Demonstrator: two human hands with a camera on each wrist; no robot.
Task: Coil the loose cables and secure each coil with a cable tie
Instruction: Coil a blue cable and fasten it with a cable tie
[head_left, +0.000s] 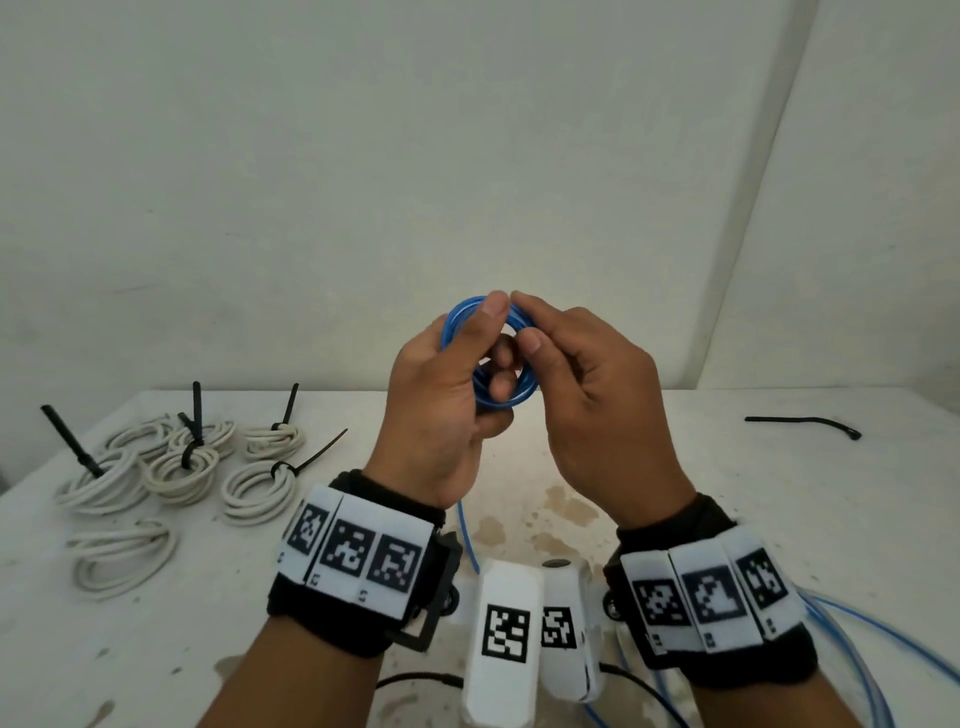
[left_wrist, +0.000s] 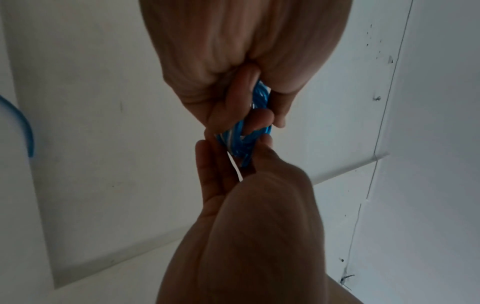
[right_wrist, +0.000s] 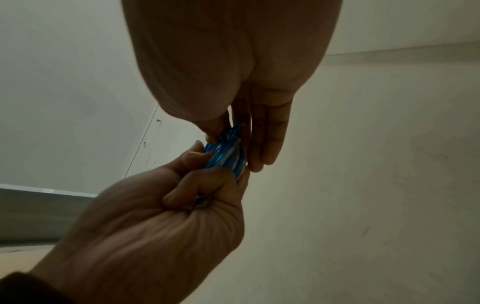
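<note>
A small blue cable coil (head_left: 506, 401) is held up above the white table (head_left: 675, 493), in front of the wall. My left hand (head_left: 491, 335) grips it, thumb on top and fingers curled through the ring. My right hand (head_left: 524, 322) pinches the coil's upper right side between index finger and thumb. In the left wrist view the left hand (left_wrist: 259, 115) curls round the blue coil (left_wrist: 233, 142) and the right hand (left_wrist: 233, 149) meets it from below. The right wrist view shows the right hand (right_wrist: 233, 152) pinching the coil (right_wrist: 223, 154). A loose blue cable (head_left: 467, 535) trails down to the table.
Several white coils (head_left: 182, 467) bound with black cable ties lie at the left, and one white coil (head_left: 124, 556) lies without a tie. A black cable tie (head_left: 802, 423) lies at the far right. Blue cable loops (head_left: 841, 639) spread at the lower right. Two white marker blocks (head_left: 504, 639) stand near me.
</note>
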